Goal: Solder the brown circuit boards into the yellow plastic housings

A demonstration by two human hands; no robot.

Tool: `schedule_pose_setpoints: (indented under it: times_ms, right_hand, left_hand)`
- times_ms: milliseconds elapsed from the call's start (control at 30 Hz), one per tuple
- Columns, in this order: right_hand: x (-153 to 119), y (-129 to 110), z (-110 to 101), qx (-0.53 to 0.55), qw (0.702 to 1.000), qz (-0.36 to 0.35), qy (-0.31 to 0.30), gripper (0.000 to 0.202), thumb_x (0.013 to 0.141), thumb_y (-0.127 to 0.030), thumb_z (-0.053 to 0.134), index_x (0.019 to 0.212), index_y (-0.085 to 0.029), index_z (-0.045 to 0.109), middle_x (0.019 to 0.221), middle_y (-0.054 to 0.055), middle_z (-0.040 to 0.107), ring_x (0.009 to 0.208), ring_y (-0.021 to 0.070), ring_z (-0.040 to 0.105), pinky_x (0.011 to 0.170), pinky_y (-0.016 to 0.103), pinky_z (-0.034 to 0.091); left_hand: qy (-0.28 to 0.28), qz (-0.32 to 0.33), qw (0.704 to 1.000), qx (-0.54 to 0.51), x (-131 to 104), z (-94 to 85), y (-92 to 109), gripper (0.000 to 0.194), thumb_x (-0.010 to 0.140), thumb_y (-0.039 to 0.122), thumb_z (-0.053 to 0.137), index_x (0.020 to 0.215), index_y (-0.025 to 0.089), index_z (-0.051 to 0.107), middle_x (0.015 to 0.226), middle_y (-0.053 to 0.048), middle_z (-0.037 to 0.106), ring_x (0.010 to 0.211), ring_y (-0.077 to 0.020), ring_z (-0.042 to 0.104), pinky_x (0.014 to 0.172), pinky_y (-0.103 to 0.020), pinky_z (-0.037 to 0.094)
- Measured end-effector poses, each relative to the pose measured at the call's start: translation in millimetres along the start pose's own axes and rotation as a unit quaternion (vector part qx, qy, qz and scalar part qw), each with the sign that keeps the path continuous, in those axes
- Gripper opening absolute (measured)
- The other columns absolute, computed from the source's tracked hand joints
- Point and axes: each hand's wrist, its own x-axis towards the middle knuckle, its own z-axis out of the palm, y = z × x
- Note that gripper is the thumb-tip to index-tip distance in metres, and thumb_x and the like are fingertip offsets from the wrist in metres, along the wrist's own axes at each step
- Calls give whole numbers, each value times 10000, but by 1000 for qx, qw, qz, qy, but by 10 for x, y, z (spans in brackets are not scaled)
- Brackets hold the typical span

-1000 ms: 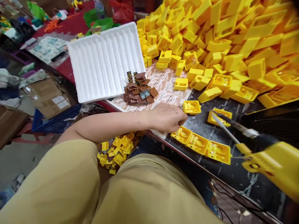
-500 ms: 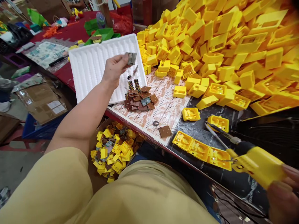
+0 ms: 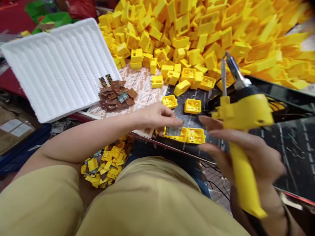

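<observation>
My left hand holds a small greenish circuit board over the row of open yellow housings near the table's front edge. A yellow soldering gun is in my right hand, its metal tip and a thin side tube pointing up; thumb and forefinger reach toward the row. Two more open housings, one and another, lie just behind. A heap of brown circuit boards with wired dark parts lies left of my left hand.
A large pile of yellow housings covers the back of the table. A white ribbed foam tray leans at the left. Below the table edge is a container of yellow parts. Loose cables hang under the table at the right.
My left hand has come down from above the foam tray to the row of housings with the board. My right hand has turned the soldering gun tip upward. The view has shifted right.
</observation>
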Motion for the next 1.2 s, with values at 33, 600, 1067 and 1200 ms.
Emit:
schedule_pose_setpoints:
  times_ms: [33, 600, 1067, 1200]
  right_hand:
    - [20, 8, 14, 8, 1000, -12, -12, 316, 815, -283, 805, 1070, -239, 622, 1115, 61, 742, 1007, 201, 730, 910, 283, 603]
    - [-131, -14, 150, 47, 993, 16, 108, 359, 790, -164, 817, 1056, -237, 587, 840, -39, 727, 667, 117, 706, 670, 207, 609]
    - [-193, -49, 245, -27, 989, -61, 134, 535, 800, -183, 817, 1259, -261, 553, 831, -27, 747, 630, 161, 716, 580, 251, 612]
    - [-173, 23, 152, 22, 993, -28, 116, 508, 786, -287, 838, 1217, -243, 572, 935, 8, 760, 738, 173, 743, 701, 279, 649]
  left_hand:
    - [-16, 19, 999, 21, 28, 89, 29, 310, 786, 381, 789, 694, 141, 616, 506, 59, 516, 410, -53, 510, 402, -168, 347]
    - [118, 154, 945, -263, -76, 263, -185, 534, 768, 607, 778, 1031, 155, 671, 930, -53, 756, 737, -152, 743, 684, -241, 577]
    - [170, 212, 898, -347, 54, 700, -143, 389, 635, 465, 914, 741, 168, 686, 683, 24, 715, 628, -82, 665, 643, -187, 537]
    - [199, 206, 950, -125, -37, 514, -175, 251, 730, 375, 843, 736, 156, 720, 652, 19, 680, 550, -66, 575, 564, -189, 459]
